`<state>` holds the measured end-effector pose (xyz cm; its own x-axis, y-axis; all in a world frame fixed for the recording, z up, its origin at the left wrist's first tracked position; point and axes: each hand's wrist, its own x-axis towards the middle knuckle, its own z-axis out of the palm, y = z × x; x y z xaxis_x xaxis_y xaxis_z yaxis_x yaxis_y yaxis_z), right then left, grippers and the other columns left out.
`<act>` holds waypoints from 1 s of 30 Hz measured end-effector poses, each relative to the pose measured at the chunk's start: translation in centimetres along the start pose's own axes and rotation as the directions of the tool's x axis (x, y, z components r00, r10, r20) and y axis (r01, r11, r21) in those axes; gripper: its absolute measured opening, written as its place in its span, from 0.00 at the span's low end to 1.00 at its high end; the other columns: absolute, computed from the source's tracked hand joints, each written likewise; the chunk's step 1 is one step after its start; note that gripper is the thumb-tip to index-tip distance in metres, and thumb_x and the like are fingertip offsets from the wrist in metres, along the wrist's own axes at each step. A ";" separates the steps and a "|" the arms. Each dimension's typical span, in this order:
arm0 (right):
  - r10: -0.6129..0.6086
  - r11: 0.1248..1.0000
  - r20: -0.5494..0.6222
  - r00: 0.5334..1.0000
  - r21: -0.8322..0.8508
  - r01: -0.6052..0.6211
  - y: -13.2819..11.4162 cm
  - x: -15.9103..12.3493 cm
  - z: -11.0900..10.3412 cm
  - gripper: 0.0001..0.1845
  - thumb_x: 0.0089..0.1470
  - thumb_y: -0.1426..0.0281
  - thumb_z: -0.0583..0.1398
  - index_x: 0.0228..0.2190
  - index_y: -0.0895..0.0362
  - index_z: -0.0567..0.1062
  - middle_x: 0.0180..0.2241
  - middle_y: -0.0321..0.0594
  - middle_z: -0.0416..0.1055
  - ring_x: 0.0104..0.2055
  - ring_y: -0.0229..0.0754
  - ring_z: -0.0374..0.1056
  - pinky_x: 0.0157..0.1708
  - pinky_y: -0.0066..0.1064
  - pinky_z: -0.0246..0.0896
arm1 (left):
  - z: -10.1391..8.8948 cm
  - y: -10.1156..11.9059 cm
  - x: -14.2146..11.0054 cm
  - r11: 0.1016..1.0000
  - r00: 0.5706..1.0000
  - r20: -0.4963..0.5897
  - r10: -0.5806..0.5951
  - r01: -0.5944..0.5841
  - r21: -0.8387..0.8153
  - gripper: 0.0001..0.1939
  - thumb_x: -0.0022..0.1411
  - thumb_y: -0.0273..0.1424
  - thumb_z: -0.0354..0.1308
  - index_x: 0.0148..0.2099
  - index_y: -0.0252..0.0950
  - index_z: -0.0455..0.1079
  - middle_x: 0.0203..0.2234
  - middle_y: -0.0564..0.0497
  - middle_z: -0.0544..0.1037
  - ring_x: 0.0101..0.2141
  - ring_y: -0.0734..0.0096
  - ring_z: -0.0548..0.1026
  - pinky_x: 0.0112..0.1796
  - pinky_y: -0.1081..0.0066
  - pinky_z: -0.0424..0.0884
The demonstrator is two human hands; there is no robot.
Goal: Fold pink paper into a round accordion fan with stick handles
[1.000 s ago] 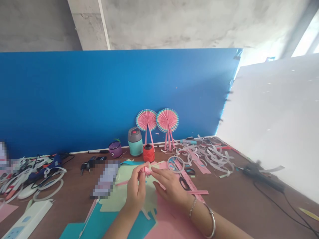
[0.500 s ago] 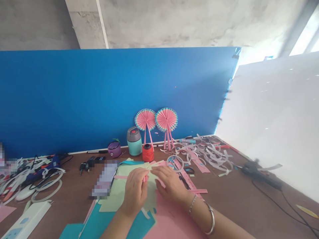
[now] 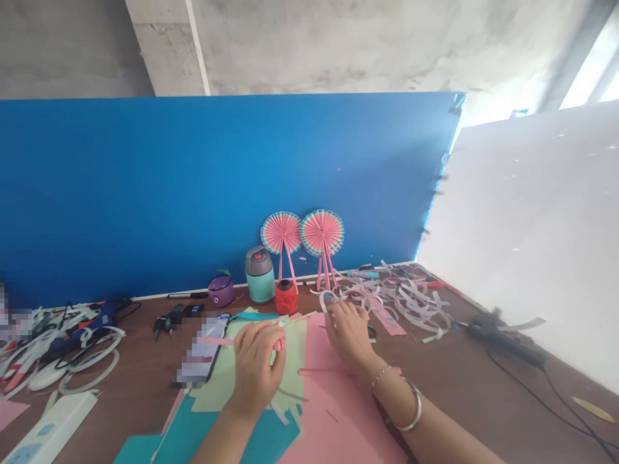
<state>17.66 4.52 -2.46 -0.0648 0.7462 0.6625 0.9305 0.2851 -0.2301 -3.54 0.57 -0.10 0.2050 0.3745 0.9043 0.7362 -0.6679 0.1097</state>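
Observation:
My left hand is closed around a folded pink paper strip; its end pokes out by the thumb and its tail runs left over the phone. Farther right, my right hand has its fingers on a roll of clear tape, which is tipped up at the fingertips. Under the hands lie a pale green sheet, a pink sheet and a teal sheet. A second pink strip rests across the pink sheet, partly beneath my right wrist.
Two round pink pleated paper fans lean on the blue partition. Before them stand a teal flask, a red jar and a purple cup. Curled white strips heap at right; a power strip lies front left.
My right hand has moved right and away from my left hand, onto the tape roll, which has shifted and tipped up. My left hand has drawn slightly left with the pink strip.

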 end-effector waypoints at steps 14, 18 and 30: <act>-0.391 0.863 -0.019 0.920 0.339 0.374 -3.5 -0.6 -2.4 0.06 0.58 0.76 0.49 0.32 0.54 0.62 0.25 0.35 0.67 0.27 0.40 0.63 0.45 0.40 0.53 | 0.2 0.1 0.2 0.994 0.998 0.069 -0.015 0.007 0.107 0.06 0.59 0.25 0.55 0.39 0.40 0.69 0.19 0.57 0.73 0.30 0.68 0.72 0.44 0.62 0.58; -0.390 0.861 -0.023 0.921 0.345 0.373 -3.4 -0.5 -2.7 0.06 0.59 0.75 0.48 0.33 0.54 0.63 0.26 0.36 0.68 0.29 0.40 0.63 0.43 0.39 0.54 | 0.2 0.2 0.1 0.995 0.998 0.061 -0.017 0.011 0.102 0.08 0.58 0.25 0.56 0.41 0.39 0.70 0.18 0.57 0.73 0.30 0.68 0.72 0.45 0.61 0.58; -0.508 0.769 0.003 0.862 0.452 0.451 -3.0 -0.8 -1.6 0.10 0.59 0.77 0.47 0.41 0.55 0.62 0.35 0.42 0.71 0.36 0.42 0.65 0.47 0.43 0.53 | 0.2 0.5 0.0 0.997 0.997 0.055 -0.060 0.058 0.043 0.13 0.60 0.24 0.54 0.47 0.39 0.69 0.17 0.58 0.71 0.29 0.70 0.72 0.46 0.61 0.59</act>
<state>15.48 2.11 -1.15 -0.5293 0.5002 0.6853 0.5233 0.8283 -0.2004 -3.02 0.38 -0.14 0.1952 0.4486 0.8722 0.7737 -0.6170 0.1442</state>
